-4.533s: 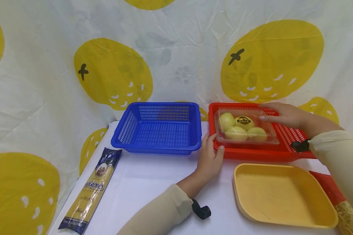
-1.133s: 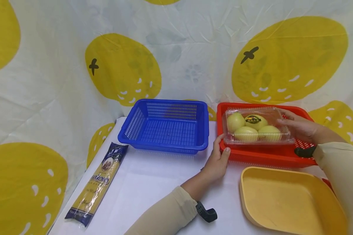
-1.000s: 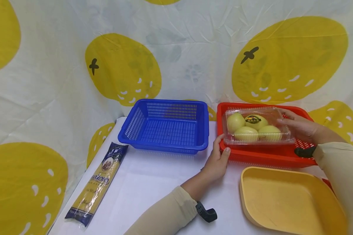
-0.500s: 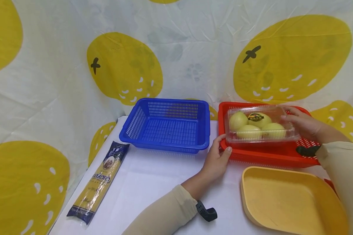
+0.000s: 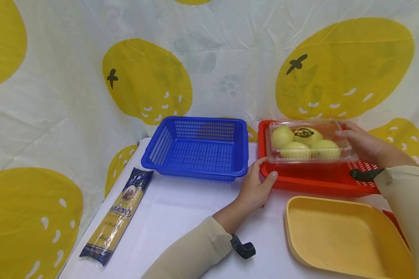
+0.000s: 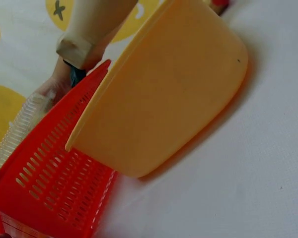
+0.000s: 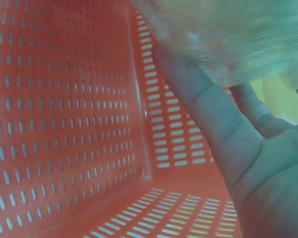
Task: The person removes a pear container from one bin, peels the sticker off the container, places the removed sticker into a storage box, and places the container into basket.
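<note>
In the head view, my right hand (image 5: pixel 361 141) grips the right end of a clear plastic fruit box (image 5: pixel 309 155), its thumb on the near upper side. Several pale yellow-green round fruits and a black label show through the lid. The box is raised over the red basket (image 5: pixel 321 186). Seen from the right wrist, the thumb (image 7: pixel 203 99) lies against the ribbed plastic, with basket walls below. My left hand (image 5: pixel 255 190) holds the red basket's near left corner, fingers at the side and thumb at the front. Little of that hand shows in the left wrist view.
A blue basket (image 5: pixel 195 176) stands left of the red one. A pasta packet (image 5: pixel 116 217) lies at the table's left edge. In front of the red basket is a yellow tub (image 5: pixel 338 232); a red-topped packet (image 5: pixel 396 224) is partly hidden behind it and my right sleeve.
My right hand has taken hold of the fruit box's right end and raised it from the red basket. The left hand has stayed at the basket's corner. The head view has shifted slightly.
</note>
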A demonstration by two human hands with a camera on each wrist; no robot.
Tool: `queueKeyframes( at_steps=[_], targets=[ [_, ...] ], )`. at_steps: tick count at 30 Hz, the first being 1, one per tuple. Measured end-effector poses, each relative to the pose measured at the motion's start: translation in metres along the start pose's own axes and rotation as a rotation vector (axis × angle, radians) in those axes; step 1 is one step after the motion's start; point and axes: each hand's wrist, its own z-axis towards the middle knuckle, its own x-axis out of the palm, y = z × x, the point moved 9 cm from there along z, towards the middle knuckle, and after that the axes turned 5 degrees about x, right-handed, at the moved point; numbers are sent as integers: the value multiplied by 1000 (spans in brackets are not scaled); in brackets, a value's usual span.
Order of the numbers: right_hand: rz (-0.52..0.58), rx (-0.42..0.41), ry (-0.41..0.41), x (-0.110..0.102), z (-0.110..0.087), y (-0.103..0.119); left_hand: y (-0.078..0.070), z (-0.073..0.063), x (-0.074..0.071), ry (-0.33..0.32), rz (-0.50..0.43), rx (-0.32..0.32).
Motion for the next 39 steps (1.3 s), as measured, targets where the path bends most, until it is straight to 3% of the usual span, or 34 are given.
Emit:
queueKeyframes(
  at_steps=[13,18,26,33,39],
  targets=[
    [12,-26,-46,-1,-26,19,-16,-8,0,7,-14,-2],
    [58,-78,-16,4,-39,27,-25,-13,-3,-2,-40,-12],
    [94,-102,-20,16,-62,38,-42,-20,-15,-9,-62,25],
    [234,-191,79,35,-81,48,-56,-26,-29,7,-82,77],
    [232,-194,51,40,-93,49,-65,-29,-40,33,-113,103]
  ],
)
